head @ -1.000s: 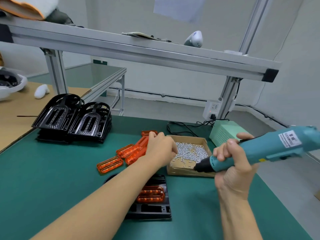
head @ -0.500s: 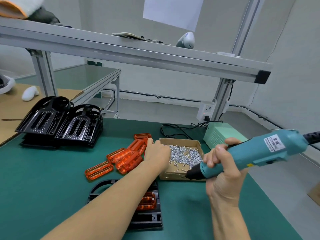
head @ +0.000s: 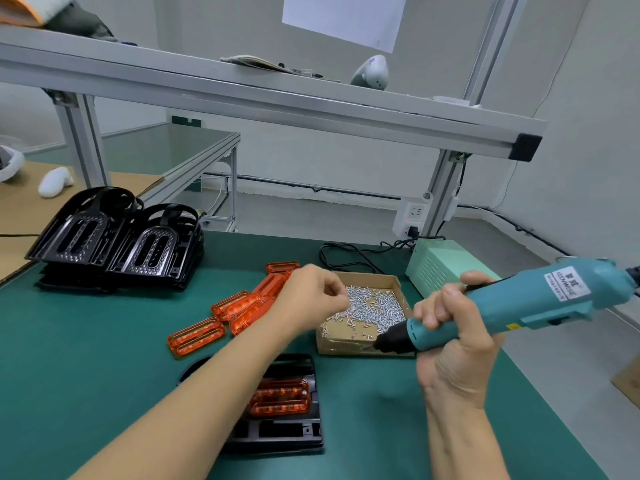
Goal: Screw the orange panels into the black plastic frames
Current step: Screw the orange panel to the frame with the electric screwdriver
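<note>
Gripped in our right hand (head: 453, 344) is 1 teal electric screwdriver (head: 512, 306), fingers wrapped round its barrel, black nose pointing left and down at the near edge of the cardboard box (head: 363, 348). Our left hand (head: 311, 296) hovers at the box's left side with fingertips drawn together over the screws (head: 374, 306); whether a screw sits between them we cannot tell. Box contents: a heap of small silver screws. Item, 1 black plastic frame (head: 284, 434), flat on the green mat (head: 86, 358) close to us under our left forearm, with 1 orange panel (head: 280, 398) seated in it: translucent, oblong, rounded ends, 2 long ribbed slots. Loose orange panels (head: 239, 310), several, same pattern, lie in a cluster left of the box, 1 apart nearest us. Stacked black frames (head: 114, 240), 2 piles side by side, stand tilted at the mat's far left, each showing a long rounded opening with a dotted border.
</note>
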